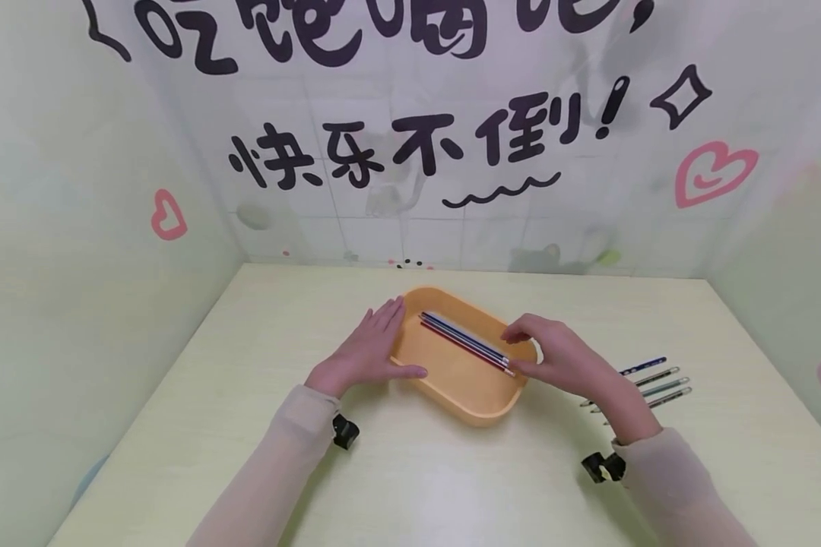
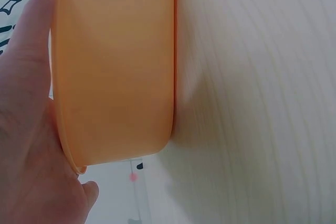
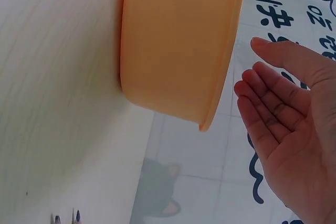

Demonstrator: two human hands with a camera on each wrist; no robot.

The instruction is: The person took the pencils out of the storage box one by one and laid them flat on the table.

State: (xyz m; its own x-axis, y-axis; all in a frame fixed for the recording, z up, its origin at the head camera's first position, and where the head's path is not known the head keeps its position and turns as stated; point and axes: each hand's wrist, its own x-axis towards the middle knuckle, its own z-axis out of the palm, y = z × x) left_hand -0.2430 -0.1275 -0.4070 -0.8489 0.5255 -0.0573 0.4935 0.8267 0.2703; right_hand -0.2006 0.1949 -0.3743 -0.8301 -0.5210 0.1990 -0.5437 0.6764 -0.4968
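Pencils (image 1: 465, 341), apparently three, are lying inside one orange tray (image 1: 445, 372) towards the back edge of the table (image 1: 657, 319), their long axis running from the back-left towards the front-right corner. Your right hand (image 1: 561, 353), the nearer, is hovering by their front-right ends, thumb and fingers parted, holding nothing; your left hand (image 1: 366, 346) is touching the tray's left end, fingers straight. Four loose pencils (image 1: 664, 387) are lying towards the right edge, partly hidden by your right wrist (image 1: 632, 414).
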